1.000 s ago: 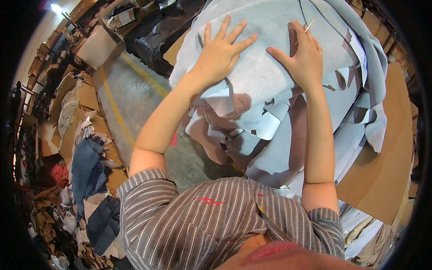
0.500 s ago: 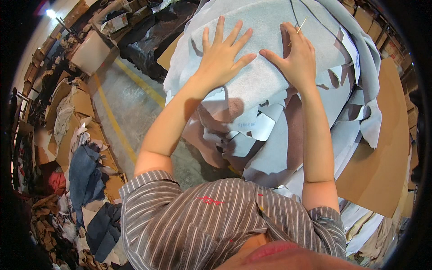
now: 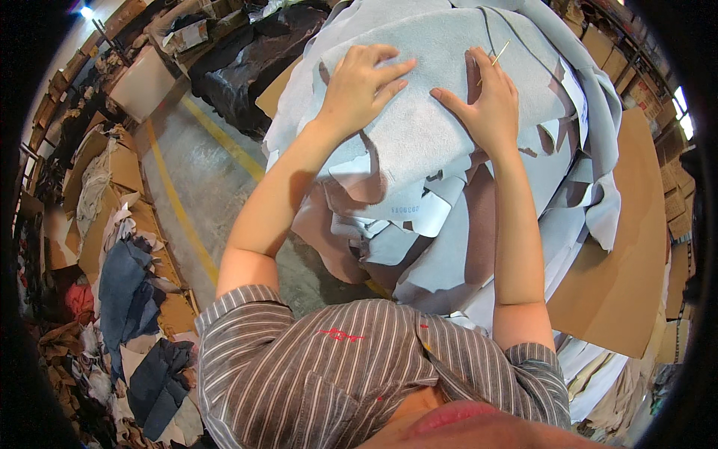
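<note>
Left grip (image 3: 357, 91), spread moments ago, now curls loosely, apparently empty, likely pressing less on grey suede sheet (image 3: 419, 131) beneath; right grip (image 3: 491, 112) holds thin stick (image 3: 501, 52) between fingers.

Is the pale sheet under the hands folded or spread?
Mostly spread: the pale sheet drapes broadly over the heap, a wide face visible between left hand and right hand.
</note>
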`<state>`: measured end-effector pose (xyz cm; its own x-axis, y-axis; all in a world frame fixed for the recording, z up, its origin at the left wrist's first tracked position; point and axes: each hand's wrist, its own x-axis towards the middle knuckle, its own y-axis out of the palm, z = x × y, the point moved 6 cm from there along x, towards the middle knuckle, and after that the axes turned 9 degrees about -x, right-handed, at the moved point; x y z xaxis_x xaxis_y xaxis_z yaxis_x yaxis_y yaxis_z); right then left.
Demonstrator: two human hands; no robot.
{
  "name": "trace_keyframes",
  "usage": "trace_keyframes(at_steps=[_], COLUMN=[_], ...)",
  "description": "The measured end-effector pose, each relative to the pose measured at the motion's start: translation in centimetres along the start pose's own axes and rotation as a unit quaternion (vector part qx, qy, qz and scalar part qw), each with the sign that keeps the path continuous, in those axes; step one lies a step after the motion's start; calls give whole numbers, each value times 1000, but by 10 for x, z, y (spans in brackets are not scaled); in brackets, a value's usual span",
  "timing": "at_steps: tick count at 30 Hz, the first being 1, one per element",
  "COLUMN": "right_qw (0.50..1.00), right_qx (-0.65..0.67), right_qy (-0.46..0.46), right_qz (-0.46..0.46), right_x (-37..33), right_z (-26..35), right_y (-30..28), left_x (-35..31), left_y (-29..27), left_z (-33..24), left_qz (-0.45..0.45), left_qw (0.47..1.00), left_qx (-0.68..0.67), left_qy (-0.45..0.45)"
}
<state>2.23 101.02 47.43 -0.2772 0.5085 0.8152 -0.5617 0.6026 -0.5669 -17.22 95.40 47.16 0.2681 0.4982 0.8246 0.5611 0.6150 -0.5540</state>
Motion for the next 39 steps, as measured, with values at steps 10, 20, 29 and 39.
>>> trace_keyframes(at_steps=[10, 20, 29, 39], right_qw=[1000, 1000, 1000, 1000], right_qx=[2, 4, 19, 18], right_qy=[-7, 4, -4, -1], right_qz=[-16, 2, -3, 5], right_x=[-1, -2, 0, 0], right_z=[-2, 2, 0, 3], right_y=[0, -3, -3, -5], left_x=[6, 30, -17, -10], left_y=[-6, -7, 36, -3], left_z=[3, 58, -24, 10], left_qz=[29, -195, 93, -31], left_qw=[992, 953, 994, 970], left_qx=[-115, 52, -49, 199], left_qy=[-44, -226, 5, -134])
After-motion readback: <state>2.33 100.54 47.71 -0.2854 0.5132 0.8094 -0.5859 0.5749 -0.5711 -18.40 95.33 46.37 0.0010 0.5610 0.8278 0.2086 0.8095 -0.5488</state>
